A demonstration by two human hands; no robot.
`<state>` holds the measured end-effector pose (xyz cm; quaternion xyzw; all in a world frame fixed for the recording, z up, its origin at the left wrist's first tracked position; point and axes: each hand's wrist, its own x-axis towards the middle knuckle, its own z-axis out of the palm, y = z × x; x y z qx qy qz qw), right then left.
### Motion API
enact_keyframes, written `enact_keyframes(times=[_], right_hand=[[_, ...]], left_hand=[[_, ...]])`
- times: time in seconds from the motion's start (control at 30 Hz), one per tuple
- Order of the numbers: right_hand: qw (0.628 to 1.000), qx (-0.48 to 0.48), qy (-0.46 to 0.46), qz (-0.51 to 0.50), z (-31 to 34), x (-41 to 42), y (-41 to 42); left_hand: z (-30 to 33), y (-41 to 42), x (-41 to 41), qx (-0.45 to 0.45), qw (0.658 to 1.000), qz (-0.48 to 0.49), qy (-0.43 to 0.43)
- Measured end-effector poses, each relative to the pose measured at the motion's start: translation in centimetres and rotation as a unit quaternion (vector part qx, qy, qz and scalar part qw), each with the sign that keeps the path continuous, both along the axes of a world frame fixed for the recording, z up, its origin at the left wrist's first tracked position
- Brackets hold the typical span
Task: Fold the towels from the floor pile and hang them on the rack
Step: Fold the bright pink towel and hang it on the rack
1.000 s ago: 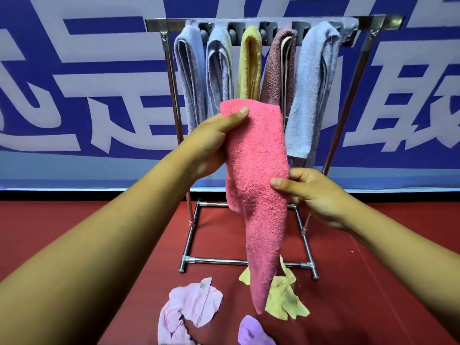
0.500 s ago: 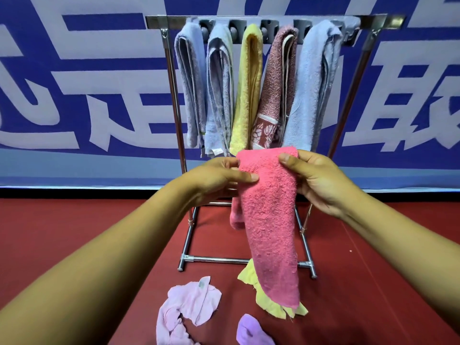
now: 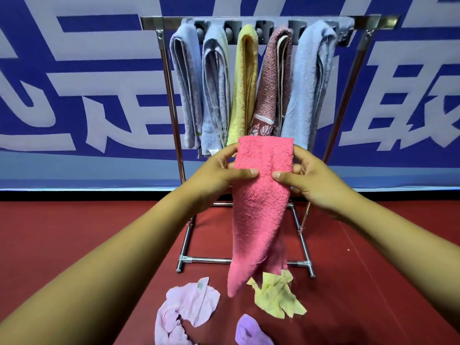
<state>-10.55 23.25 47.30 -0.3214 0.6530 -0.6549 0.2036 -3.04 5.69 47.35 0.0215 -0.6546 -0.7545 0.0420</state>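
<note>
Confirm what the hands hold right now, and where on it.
Both hands, left and right, pinch the folded pink terry towel near its top, one on each side edge.

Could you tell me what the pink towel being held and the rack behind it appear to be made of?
The pink towel looks like terry cloth, probably cotton: its surface is fuzzy and looped, matte, and it droops limply. The rack appears to be metal tubing, likely polished steel or chrome-plated: it is silvery and shows bright reflections.

I held both arms stretched forward, my left hand (image 3: 219,174) and right hand (image 3: 311,176) level on either side of the pink towel (image 3: 258,207), thumbs pressed on its near face, fingers curled behind.
</note>
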Motion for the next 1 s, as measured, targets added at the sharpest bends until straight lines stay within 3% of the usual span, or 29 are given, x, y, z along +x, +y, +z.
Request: enact_keyframes(times=[0.23, 0.33, 0.4, 0.5, 0.6, 0.7, 0.77, 1.0], right_hand=[[1.000, 0.007, -0.004, -0.021, -0.5, -0.1, 0.4], [0.998, 0.054, -0.013, -0.007, 0.1, 0.2, 1.0], [0.991, 0.113, 0.028, -0.072, 0.3, -0.6, 1.4], [0.974, 0.103, 0.128, -0.157, 1.3, -2.0, 1.7], [0.969, 0.112, 0.204, -0.079, 3.8, -2.1, 1.1], [0.978, 0.135, 0.157, 0.015, 5.8, -2.1, 0.1], [0.972, 0.178, 0.151, 0.023, 6.1, -2.7, -0.3], [0.962, 0.218, 0.147, 0.074, 6.2, -3.7, 0.9]], left_hand=[[0.1, 0.7, 0.0, -0.003, 1.000, 0.006, 0.027], [0.4, 0.8, -0.3, -0.011, 0.999, 0.011, 0.035], [0.7, 0.7, -0.5, -0.021, 0.999, 0.013, 0.035], [1.6, 0.7, -1.1, -0.062, 0.998, -0.005, 0.027], [2.5, 0.8, -1.8, -0.104, 0.993, -0.054, 0.023], [3.4, 0.9, -2.3, -0.148, 0.981, -0.127, 0.020], [3.9, 0.9, -2.7, -0.169, 0.974, -0.152, 0.023], [5.1, 0.3, -4.1, -0.210, 0.976, -0.060, 0.010]])
